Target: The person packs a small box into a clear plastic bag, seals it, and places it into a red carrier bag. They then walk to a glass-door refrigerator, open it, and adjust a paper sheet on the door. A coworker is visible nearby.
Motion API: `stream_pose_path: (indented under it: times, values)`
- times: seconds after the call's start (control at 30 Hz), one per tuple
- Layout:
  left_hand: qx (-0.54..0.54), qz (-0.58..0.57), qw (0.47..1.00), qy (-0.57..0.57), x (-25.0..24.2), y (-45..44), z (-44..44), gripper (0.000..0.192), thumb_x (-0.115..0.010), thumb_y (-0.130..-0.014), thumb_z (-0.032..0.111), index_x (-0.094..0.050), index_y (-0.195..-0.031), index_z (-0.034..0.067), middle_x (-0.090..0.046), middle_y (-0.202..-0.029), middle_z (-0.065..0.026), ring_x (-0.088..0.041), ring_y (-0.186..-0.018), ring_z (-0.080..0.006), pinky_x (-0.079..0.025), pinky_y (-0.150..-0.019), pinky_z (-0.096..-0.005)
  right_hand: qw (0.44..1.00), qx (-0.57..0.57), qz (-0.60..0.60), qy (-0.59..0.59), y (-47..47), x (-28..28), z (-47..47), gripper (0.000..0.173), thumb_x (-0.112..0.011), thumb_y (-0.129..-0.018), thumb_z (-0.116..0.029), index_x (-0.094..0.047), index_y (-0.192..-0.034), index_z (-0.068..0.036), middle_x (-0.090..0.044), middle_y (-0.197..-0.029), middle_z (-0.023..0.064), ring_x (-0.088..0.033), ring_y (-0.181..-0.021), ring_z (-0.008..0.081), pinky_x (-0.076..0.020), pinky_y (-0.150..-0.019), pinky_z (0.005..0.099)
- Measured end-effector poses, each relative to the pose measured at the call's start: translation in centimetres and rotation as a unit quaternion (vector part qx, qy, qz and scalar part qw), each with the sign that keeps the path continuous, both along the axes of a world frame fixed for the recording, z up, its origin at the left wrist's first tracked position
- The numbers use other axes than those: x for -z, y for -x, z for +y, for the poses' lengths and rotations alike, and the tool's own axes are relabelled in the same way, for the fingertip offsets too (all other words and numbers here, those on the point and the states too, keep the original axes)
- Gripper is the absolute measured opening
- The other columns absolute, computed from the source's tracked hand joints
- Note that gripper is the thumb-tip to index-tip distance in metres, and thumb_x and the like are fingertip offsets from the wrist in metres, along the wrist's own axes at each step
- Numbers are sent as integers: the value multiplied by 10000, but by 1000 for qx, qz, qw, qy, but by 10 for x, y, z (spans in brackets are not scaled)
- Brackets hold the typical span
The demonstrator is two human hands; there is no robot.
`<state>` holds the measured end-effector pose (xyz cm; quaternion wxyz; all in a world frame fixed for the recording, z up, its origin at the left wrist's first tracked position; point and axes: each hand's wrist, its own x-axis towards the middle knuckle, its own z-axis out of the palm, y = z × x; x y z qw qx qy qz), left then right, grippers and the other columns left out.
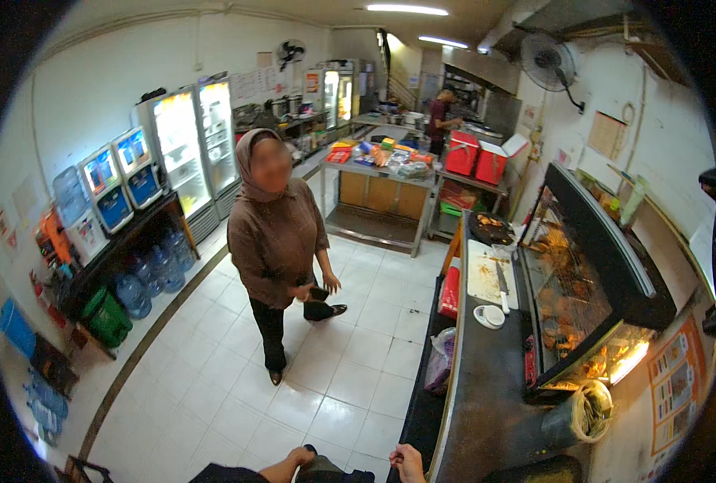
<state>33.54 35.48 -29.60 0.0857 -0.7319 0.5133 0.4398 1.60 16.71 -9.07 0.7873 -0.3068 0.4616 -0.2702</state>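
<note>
At the bottom edge is my left hand (300, 456), fingers curled down beside dark clothing; whether it holds something is hidden. My right hand (407, 461) is half curled beside the near end of the counter (485, 380), with no object visible in it. On that counter, a white cutting board (483, 279) with food scraps carries a knife (502, 284) whose white handle overhangs it. A small white kitchen scale (489, 317) sits just nearer. Along the right stands a lit glass food display case (575, 284) with browned food inside. Nearer me is a tub (593, 410) of thin stalks.
A person (279, 229) in a brown top stands ahead on the white tiled floor (346, 386). Behind, a steel table (373, 175) bears packaged goods, beside red cooler boxes (462, 153). Another person (440, 115) works farther back. Drinks fridges (183, 145) and water bottles (133, 296) line the left.
</note>
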Motion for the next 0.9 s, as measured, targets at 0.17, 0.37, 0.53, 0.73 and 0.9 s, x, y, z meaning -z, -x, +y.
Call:
stream_pose_path:
  times: [0.17,0.37,0.53,0.73,0.9]
  values:
    - [-186,67,979,45,-17,53,-75,581,-521,-882,530,-730,-1159,64,-711,-1148,-250,-669,-1121,-390,-514,-982,-498,998,-56,27,5,-12,-20,0,198,-610,-1009,-225,-602,-908,-54,-661,-753,96,-607,-598,155,-496,-537,288]
    - [-96,141,985,29,-35,112,-108,550,-526,-894,475,-724,-1174,44,-695,-1211,-236,-648,-1161,-390,-502,-994,-496,996,-61,42,44,-2,-70,8,160,-566,-1019,-204,-635,-924,-96,-641,-774,43,-605,-634,138,-490,-567,278]
    - [-62,107,992,28,-37,113,-114,530,-540,-881,403,-725,-1143,-20,-679,-1229,-266,-635,-1178,-423,-492,-1010,-508,995,-73,40,54,-4,-75,3,145,-579,-1016,-200,-640,-933,-98,-642,-778,28,-617,-649,133,-500,-574,266]
    - [-74,84,994,7,-54,85,-104,489,-551,-879,352,-714,-1156,-16,-680,-1224,-267,-639,-1167,-432,-510,-999,-508,998,-43,44,31,11,-73,-2,105,-633,-996,-188,-660,-953,-95,-670,-785,39,-631,-623,137,-514,-561,259]
    - [-161,40,985,-38,-74,62,-84,478,-554,-895,333,-689,-1233,22,-661,-1285,-243,-628,-1214,-395,-513,-997,-512,995,-4,94,44,31,-46,-7,159,-579,-1026,-208,-647,-951,-86,-683,-786,72,-634,-636,149,-518,-559,276]
